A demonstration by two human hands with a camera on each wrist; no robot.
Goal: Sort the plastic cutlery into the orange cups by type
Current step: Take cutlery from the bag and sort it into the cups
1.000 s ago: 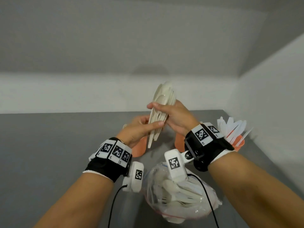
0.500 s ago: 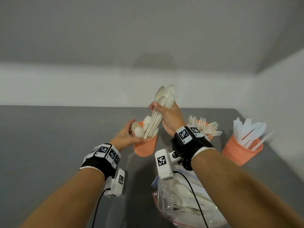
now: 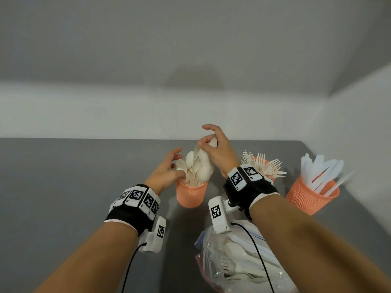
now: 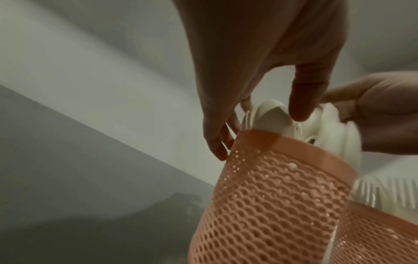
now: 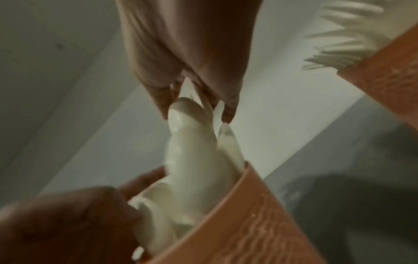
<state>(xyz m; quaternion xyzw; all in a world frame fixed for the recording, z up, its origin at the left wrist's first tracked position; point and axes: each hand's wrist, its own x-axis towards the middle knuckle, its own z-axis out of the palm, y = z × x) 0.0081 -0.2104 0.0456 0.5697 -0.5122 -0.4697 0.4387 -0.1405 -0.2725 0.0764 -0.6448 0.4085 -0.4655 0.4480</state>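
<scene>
Left hand [image 3: 169,168] is resting with relaxed, spread fingers against the rim of the spoon cup [image 3: 191,194], a fingertip dipped among the spoons [image 3: 195,168] and steadying them rather than gripping. A second ago both hands were holding a raised bundle of spoons; half a second ago the right hand alone was lowering that bundle toward the cup. Now the bundle is standing in the cup, handles down, and the right hand [image 3: 215,151] is pinching only the topmost bowls with loosely curled fingers, seemingly in the middle of letting go. So this batch of spoons is as good as sorted.

Moving rightward, the fork cup [image 3: 261,160] is sitting just behind the right wrist, its forks [image 3: 268,168] fanning outward, and the knife cup [image 3: 311,196] is standing further right with knives [image 3: 321,170] leaning in it. Nearer the person, a clear bag [image 3: 232,263] is lying on the grey table [image 3: 63,176], holding more unsorted cutlery. Withdrawing the right wrist could brush the fork tines.
</scene>
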